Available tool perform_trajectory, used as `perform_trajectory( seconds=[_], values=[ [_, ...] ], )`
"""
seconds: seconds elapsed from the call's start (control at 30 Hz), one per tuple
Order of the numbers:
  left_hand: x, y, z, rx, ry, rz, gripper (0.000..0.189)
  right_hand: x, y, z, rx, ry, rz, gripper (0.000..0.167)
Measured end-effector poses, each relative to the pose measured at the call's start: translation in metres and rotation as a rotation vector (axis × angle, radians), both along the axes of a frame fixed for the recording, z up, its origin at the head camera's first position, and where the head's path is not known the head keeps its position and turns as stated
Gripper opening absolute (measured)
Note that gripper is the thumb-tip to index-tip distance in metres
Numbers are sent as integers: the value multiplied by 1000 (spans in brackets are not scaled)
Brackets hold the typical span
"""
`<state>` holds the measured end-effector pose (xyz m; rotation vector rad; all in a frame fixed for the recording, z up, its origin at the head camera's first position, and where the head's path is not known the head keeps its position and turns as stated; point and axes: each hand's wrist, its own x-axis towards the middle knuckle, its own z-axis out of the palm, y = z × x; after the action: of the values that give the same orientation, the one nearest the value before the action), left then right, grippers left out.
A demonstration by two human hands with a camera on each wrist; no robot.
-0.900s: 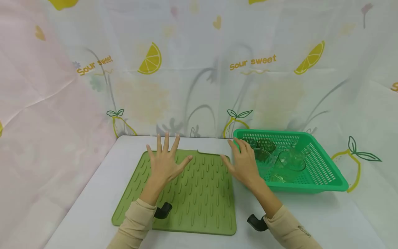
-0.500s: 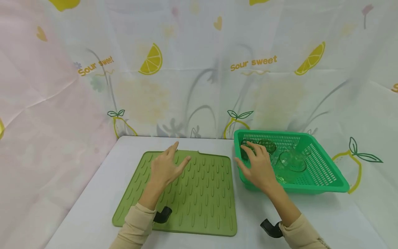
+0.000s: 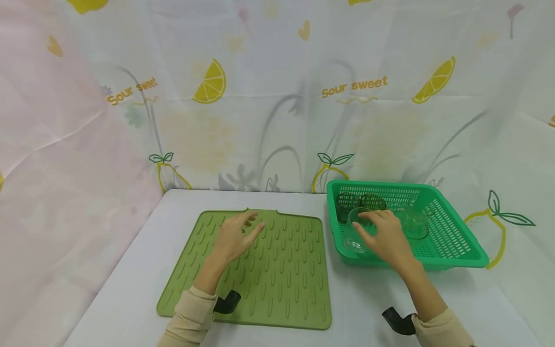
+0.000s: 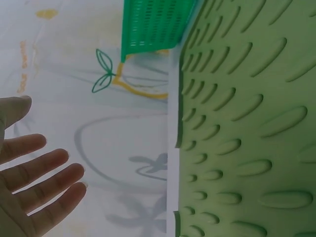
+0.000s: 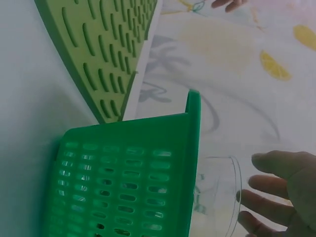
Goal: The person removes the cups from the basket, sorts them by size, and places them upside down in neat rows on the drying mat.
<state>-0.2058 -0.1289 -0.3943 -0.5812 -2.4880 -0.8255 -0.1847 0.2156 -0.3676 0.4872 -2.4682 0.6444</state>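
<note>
My left hand (image 3: 233,237) hovers over the green ridged mat (image 3: 282,284); its fingers are relaxed and hold nothing. In the left wrist view those fingers (image 4: 47,170) are spread apart. My right hand (image 3: 389,237) is above the front of the green plastic basket (image 3: 451,262), thumb and fingers spaced apart. Just beside it, a clear drinking glass (image 3: 352,234) stands in the basket's left part. The right wrist view has the glass (image 5: 217,192) rising past the basket rim, fingertips at its mouth; I cannot tell whether they touch it.
Two darker glasses, one smoky (image 3: 344,205) and one brownish (image 3: 374,200), are at the basket's back left. More clear glassware (image 3: 414,225) lies to the right of my right hand. A lemon-print curtain (image 3: 260,120) hangs behind the white table (image 3: 130,270).
My right hand has moved right, from the mat's edge to over the basket, beside the clear glass. My left hand's spread fingers have relaxed and bent while it stays over the mat.
</note>
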Motion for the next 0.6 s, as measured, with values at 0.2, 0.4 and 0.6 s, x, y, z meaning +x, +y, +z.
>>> perform_trajectory(
  seconds=[0.2, 0.4, 0.6],
  values=[
    [0, 1, -5, 28, 8, -37, 30, 2, 9, -5, 32, 14, 0, 19],
    [4, 4, -4, 48, -20, -49, 29, 4, 13, -8, 30, 47, 1, 13],
    [4, 6, -7, 94, -30, -67, 27, 8, 16, -10, 21, 29, 4, 9]
  ],
)
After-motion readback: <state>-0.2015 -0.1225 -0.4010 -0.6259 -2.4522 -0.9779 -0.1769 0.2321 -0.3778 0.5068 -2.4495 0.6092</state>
